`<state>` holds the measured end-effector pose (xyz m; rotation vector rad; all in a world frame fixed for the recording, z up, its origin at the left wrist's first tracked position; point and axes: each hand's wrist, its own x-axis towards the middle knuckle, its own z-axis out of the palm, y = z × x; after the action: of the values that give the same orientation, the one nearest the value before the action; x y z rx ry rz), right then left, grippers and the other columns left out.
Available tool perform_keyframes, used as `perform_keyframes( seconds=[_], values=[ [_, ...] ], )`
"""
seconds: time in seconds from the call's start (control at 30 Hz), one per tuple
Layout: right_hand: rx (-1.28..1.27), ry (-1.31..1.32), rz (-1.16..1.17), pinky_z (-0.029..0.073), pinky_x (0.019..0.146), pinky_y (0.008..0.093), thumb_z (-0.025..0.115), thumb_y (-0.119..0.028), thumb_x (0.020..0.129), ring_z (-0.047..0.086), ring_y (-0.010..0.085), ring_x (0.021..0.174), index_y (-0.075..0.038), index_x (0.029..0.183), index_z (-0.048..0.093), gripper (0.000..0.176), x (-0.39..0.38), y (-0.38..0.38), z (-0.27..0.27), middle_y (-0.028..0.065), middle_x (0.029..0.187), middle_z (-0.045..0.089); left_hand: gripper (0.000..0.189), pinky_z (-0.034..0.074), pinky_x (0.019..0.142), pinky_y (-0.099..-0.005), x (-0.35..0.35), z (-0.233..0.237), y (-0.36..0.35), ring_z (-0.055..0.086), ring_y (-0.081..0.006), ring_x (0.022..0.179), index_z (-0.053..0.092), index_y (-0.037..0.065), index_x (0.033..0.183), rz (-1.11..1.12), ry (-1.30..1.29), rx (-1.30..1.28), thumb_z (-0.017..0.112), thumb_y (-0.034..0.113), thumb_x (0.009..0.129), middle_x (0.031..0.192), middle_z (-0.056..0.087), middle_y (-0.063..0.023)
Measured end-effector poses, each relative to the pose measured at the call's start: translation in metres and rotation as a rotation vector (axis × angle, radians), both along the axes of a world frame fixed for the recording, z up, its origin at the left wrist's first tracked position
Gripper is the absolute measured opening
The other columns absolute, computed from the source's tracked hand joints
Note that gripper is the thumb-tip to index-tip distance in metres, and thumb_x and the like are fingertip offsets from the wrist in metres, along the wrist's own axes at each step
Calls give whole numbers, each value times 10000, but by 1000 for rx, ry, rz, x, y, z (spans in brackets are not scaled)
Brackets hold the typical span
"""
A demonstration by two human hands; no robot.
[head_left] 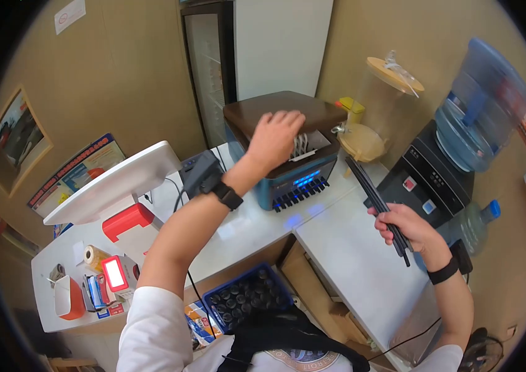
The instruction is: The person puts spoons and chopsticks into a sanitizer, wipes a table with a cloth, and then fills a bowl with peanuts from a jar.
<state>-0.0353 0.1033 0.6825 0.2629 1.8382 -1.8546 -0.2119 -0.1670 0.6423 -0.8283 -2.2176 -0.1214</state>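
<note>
The right hand (405,226) was wrapped around a bunch of black sticks (368,187) over the right part of the white counter (349,251). The left hand (275,137) was over the box (284,187) farther left; its palm was hidden, so I couldn't tell if it gripped. The step looked like working at the box's top. Next seemed to call for a tidy grip. I counted one box, one bunch, two water bottles (480,102); the sticks were too squished to count.

L hand (275,137) over brown-lidded machine (282,178) w/ blue-lit display (307,178), R hand (408,227) gripping bundle of blk sticks (372,195) above white counter (343,251), nr blk water dispenser (430,170) w/ lg blue bottle (477,111) on top.
</note>
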Motion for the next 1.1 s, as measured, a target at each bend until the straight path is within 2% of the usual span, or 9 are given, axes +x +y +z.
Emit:
perform_keyframes(
  seconds=[0.07,0.17,0.4,0.43,0.67,0.7,0.83,1.0,1.1],
  values=[
    [-27,31,81,418,453,214,464,-101,824,453,72,535,48,1068,421,289,-28,-5,10,25,687,472,504,375,835,-347,3,40,-11,476,-207,1021,475,116,1134,110,-3,103,656,128,663,1101,513,-44],
    [-64,77,158,419,460,207,466,-104,828,459,69,543,37,1043,430,260,-77,-20,8,25,698,483,461,355,871,-361,-28,65,-26,452,-229,1043,505,174,1132,105,189,339,629,116,691,1091,504,-47],
    [-209,103,218,423,456,193,500,-83,815,477,72,543,-3,908,449,133,-175,-68,-33,31,701,503,418,343,862,-379,-80,62,-24,422,-270,1023,579,147,1039,46,411,669,509,-33,669,1114,461,-78],
    [-197,116,222,426,457,194,505,-79,810,479,73,543,-8,886,446,120,-185,-72,-40,33,704,507,408,337,882,-350,-87,62,-28,421,-258,1032,582,175,1063,43,413,696,509,-22,713,1125,457,-59],
    [-119,222,117,416,461,202,486,-91,812,479,74,541,-21,779,473,78,-229,-84,-91,29,673,504,510,314,954,-350,-134,81,-62,386,-256,1139,487,143,1177,-59,392,747,460,-73,715,1233,426,-64],
    [-190,154,108,408,455,205,484,-99,816,474,76,534,-25,781,479,82,-229,-85,-87,28,661,502,547,298,974,-355,-137,81,-65,363,-264,1169,449,140,1213,-49,381,724,458,-73,709,1291,376,-71],
    [-222,70,144,409,454,202,493,-103,819,464,80,519,-21,784,486,89,-237,-80,-87,28,659,503,594,299,978,-368,-148,81,-71,337,-299,1175,421,137,1223,-16,452,793,430,-88,673,1305,341,-97],
    [-245,30,119,410,454,201,499,-109,825,465,80,521,-22,782,487,98,-239,-81,-87,29,665,505,622,290,994,-371,-164,82,-91,329,-315,1185,378,100,1252,-17,254,776,428,-82,659,1325,301,-127],
    [-260,27,106,409,454,201,502,-121,832,462,79,518,-23,781,492,111,-242,-83,-86,26,652,501,544,352,918,-357,-170,75,-97,380,-317,1139,418,61,1200,49,345,763,420,-75,674,1285,357,-144]
  ],
)
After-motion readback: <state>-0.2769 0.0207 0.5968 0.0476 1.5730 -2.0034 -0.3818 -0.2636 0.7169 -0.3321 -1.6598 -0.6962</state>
